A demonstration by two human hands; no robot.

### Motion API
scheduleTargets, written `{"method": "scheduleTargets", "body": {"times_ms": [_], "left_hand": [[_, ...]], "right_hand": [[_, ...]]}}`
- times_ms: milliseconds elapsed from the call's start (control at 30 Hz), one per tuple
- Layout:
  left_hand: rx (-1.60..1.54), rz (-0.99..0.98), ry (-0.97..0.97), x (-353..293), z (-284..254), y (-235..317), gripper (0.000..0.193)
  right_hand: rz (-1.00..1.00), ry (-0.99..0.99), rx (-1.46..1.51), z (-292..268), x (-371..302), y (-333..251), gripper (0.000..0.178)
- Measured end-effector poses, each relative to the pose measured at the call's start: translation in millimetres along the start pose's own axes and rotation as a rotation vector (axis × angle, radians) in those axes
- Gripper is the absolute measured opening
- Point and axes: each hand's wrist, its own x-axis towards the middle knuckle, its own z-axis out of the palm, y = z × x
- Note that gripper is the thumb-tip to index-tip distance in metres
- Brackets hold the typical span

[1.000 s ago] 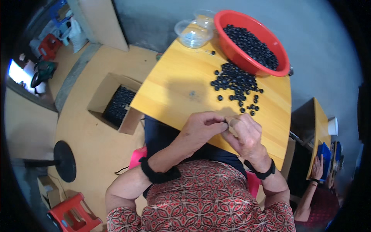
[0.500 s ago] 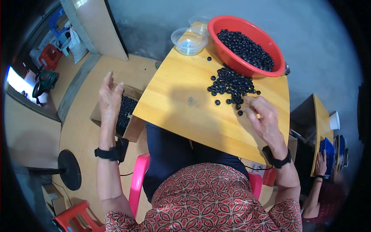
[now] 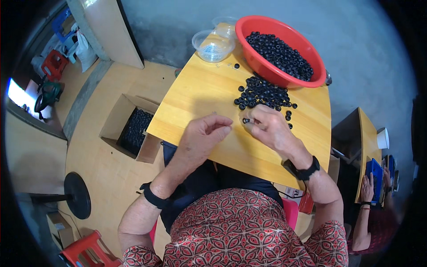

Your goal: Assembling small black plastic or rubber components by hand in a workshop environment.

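You're sitting in what looks like a small workshop for piecework: a bare concrete wall (image 3: 356, 53), a red basin (image 3: 307, 78) heaped with small black rings, a cardboard box (image 3: 116, 116) of more on the floor, and another person's hand (image 3: 368, 187) working nearby.

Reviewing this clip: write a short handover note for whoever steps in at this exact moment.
Right hand: fingers pinch one small black ring just above the yellow table.
Left hand: fingers curled, nothing visible in them, close beside the right.
Loose pile of black rings lies ahead of the hands; red basin behind it is full of more.
Cardboard box on the floor at left holds black pieces.
Clear containers sit at the table's far edge.
Plenty remains in pile and basin.
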Motion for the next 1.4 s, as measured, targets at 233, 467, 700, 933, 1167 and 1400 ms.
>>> {"method": "scheduleTargets", "body": {"times_ms": [233, 467, 700, 933, 1167, 1400], "left_hand": [[-0.229, -0.064, -0.050, -7, 25, -9, 0.023], [-0.113, -0.101, -0.132, -13, 24, -10, 0.018], [-0.334, -0.178, -0.125, -15, 26, -17, 0.019], [-0.412, -0.251, -0.083, -25, 26, -21, 0.020], [-0.460, -0.191, 0.030, -37, 9, -17, 0.025], [-0.440, -0.080, 0.191, -29, -7, -20, 0.022]], "right_hand": [[-0.124, 0.205, 0.035, 11, -29, -41, 0.031], [-0.196, 0.060, 0.085, 3, -40, -45, 0.037], [-0.174, 0.106, 0.037, 5, -46, -47, 0.029], [-0.175, 0.123, 0.082, 5, -48, -49, 0.026], [0.104, 0.192, 0.153, -32, -34, -24, 0.016], [0.191, 0.099, 0.027, -29, -32, -17, 0.008]]}}
